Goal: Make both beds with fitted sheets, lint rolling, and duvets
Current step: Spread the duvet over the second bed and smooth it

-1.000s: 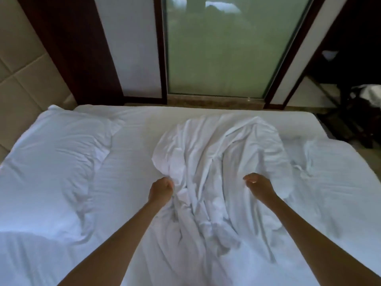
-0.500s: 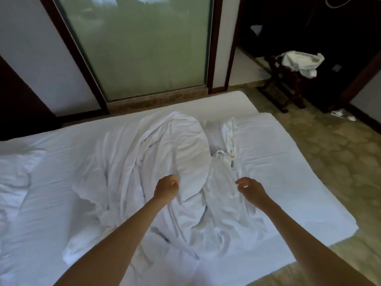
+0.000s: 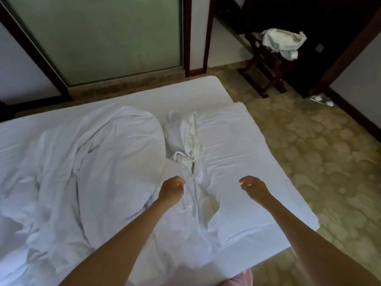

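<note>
Head view looks down across the bed (image 3: pixel 208 93), where a white sheet (image 3: pixel 243 153) lies spread over the end nearest the floor (image 3: pixel 313 153), its corner hanging just past the mattress edge. A rumpled heap of white bedding (image 3: pixel 115 149) covers the middle. Between heap and flat sheet runs a twisted ridge of cloth (image 3: pixel 190 139), which reaches down towards the person.

Both arms stretch forward with the hands set on either side of that ridge. I judge the purpose to be drawing the cloth out flat to each side.

The left hand (image 3: pixel 172 191) is curled into a fist touching the heap's edge, just beside the ridge. Its grip is tight, but whether any cloth is pinched inside it cannot be told from this angle. The right hand (image 3: pixel 254 187) hovers over the flat sheet with its fingers (image 3: pixel 244 180) loosely hooked and the thumb apart. That grip is half open and has hold of nothing.

So the sheet lies directly under the right hand and beside the left, with the bunched ridge between the two and nearer the left. The fold to be taken seems within easy reach of either.

Beyond the bed stand a frosted glass door (image 3: pixel 103 38) and a dark wooden rack (image 3: pixel 266 65) carrying a crumpled towel (image 3: pixel 282 41).
</note>
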The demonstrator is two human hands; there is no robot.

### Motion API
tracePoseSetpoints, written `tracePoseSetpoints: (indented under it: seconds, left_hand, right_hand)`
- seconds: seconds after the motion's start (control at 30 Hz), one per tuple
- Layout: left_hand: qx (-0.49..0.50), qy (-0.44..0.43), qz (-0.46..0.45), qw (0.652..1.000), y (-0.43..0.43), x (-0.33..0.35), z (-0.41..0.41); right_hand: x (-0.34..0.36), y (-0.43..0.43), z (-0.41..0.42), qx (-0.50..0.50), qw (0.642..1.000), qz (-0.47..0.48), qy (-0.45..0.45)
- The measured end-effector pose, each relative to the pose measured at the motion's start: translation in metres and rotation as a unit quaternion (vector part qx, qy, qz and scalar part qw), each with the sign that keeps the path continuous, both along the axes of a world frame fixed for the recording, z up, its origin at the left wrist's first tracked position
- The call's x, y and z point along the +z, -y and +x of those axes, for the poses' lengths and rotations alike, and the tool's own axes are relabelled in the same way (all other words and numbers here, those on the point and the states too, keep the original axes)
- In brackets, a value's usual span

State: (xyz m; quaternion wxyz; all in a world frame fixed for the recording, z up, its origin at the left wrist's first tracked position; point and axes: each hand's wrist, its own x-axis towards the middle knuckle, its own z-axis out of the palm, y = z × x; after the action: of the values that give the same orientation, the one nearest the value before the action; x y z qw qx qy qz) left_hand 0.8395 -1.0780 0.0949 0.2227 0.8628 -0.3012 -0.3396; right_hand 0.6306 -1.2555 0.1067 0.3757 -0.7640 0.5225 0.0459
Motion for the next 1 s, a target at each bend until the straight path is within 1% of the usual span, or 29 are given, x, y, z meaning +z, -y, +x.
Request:
tracePoseSetpoints:
  seconds: [0.13, 0.2, 0.27, 0.37, 0.5, 0.63, 0.7, 0.77, 0.8, 0.9, 1.0]
  left_hand:
    - [0.032, -0.023, 0.011, 0.999, 0.054, -0.028, -0.039]
    - [0.053, -0.039, 0.024, 0.998, 0.079, -0.040, -0.058]
    - [0.061, -0.063, 0.037, 0.995, 0.101, -0.048, -0.073]
    - [0.099, -0.083, 0.049, 0.990, 0.135, -0.063, -0.096]
    - [0.124, -0.104, 0.070, 0.984, 0.156, -0.080, -0.120]
    - [0.168, -0.087, 0.091, 0.978, 0.162, -0.095, -0.116]
    - [0.190, -0.067, 0.098, 0.975, 0.166, -0.099, -0.114]
    - [0.196, -0.055, 0.096, 0.974, 0.170, -0.101, -0.113]
    - [0.196, -0.056, 0.095, 0.974, 0.173, -0.101, -0.113]
    - [0.194, -0.059, 0.098, 0.974, 0.174, -0.096, -0.110]
    - [0.193, -0.051, 0.088, 0.976, 0.177, -0.076, -0.105]
  right_hand:
    - [-0.030, 0.078, -0.021, 0.032, 0.999, 0.012, -0.025]
    - [-0.044, 0.117, -0.033, 0.023, 0.999, 0.030, -0.028]
    - [-0.057, 0.147, -0.045, 0.012, 0.999, 0.026, -0.021]
    - [-0.079, 0.195, -0.057, 0.002, 0.998, 0.049, -0.038]
    - [-0.109, 0.242, -0.059, -0.048, 0.995, 0.077, -0.041]
    - [-0.136, 0.266, -0.045, -0.082, 0.984, 0.158, -0.017]
    - [-0.170, 0.283, -0.045, -0.125, 0.968, 0.214, 0.024]
    - [-0.170, 0.286, -0.040, -0.175, 0.948, 0.259, 0.060]
    - [-0.166, 0.288, -0.038, -0.175, 0.943, 0.276, 0.066]
    - [-0.149, 0.292, -0.030, -0.147, 0.934, 0.316, 0.080]
    - [-0.114, 0.284, -0.016, -0.073, 0.931, 0.339, 0.116]
